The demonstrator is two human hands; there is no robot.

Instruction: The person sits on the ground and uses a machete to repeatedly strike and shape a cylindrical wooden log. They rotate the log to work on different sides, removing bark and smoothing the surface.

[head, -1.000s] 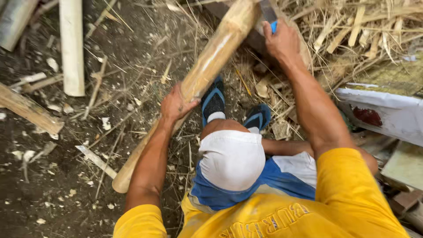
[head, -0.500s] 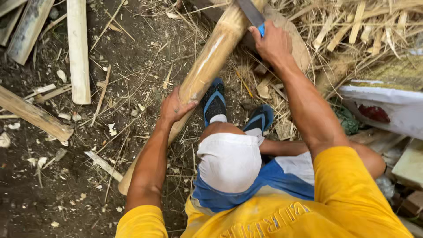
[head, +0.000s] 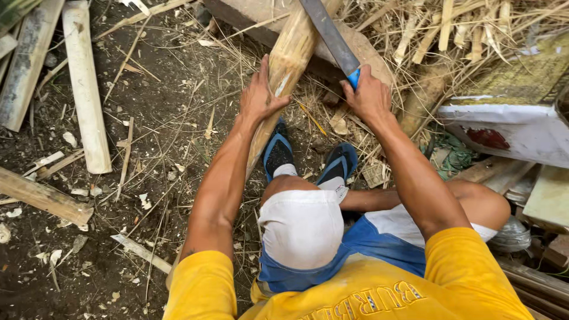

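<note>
My left hand wraps the bamboo pole, which slants from the stone block down past my sandals. My right hand is clamped on the knife, blade just right of the pole.

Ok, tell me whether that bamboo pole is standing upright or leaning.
Leaning. The bamboo pole slants from the ground by the person's side up onto a flat stone, steadied by the left hand.
</note>
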